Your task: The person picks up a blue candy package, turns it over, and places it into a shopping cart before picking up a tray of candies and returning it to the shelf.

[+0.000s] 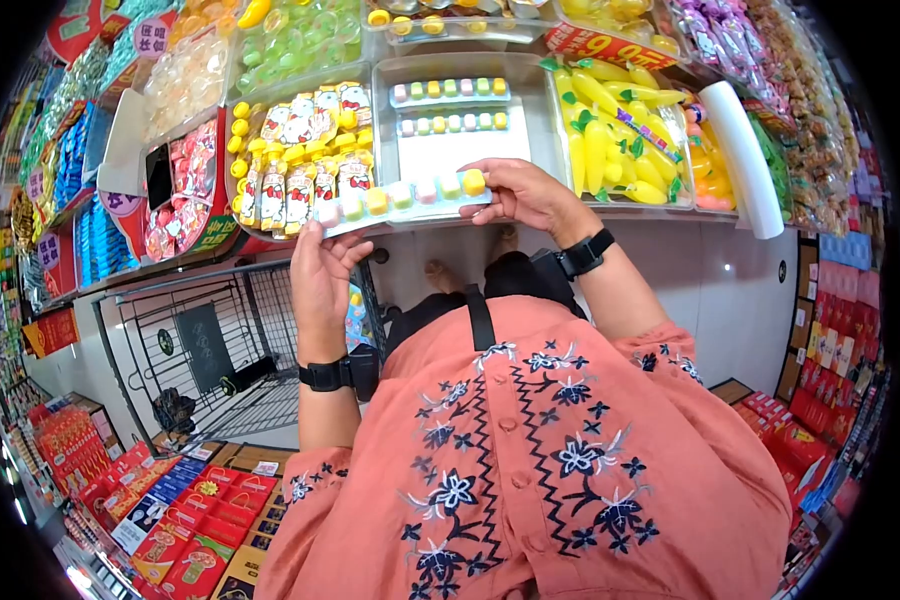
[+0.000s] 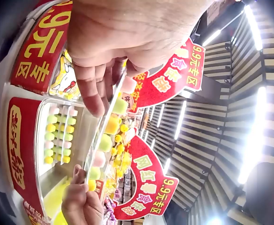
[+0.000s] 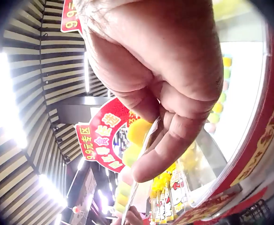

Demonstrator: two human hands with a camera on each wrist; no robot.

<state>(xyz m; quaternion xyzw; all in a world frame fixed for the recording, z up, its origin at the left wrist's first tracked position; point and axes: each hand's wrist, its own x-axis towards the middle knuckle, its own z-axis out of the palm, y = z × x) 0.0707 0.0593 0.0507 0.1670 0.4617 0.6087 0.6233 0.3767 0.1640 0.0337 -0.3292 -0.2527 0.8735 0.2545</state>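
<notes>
Between both hands a long, narrow strip pack of pastel candies (image 1: 400,195) is held level, its pink, green and yellow pieces facing up. At one end my left hand (image 1: 322,275) pinches the pack, thumb at the edge and the other fingers bent below. My right hand (image 1: 532,200) grips the opposite end by the yellow piece, thumb above and fingers under it. In the right wrist view the pack's thin edge sits between thumb and fingers. Behind it, two similar candy strips (image 1: 450,91) lie in a clear bin (image 1: 388,72) with a white bottom.
Bins of Hello Kitty packs (image 1: 305,190) and yellow banana-shaped candies (image 1: 610,95) flank the middle bin. A roll of white plastic bags (image 1: 745,160) hangs at the right. A phone (image 1: 158,176) rests among pink packets. The wire shopping cart (image 1: 195,340) stands at the left.
</notes>
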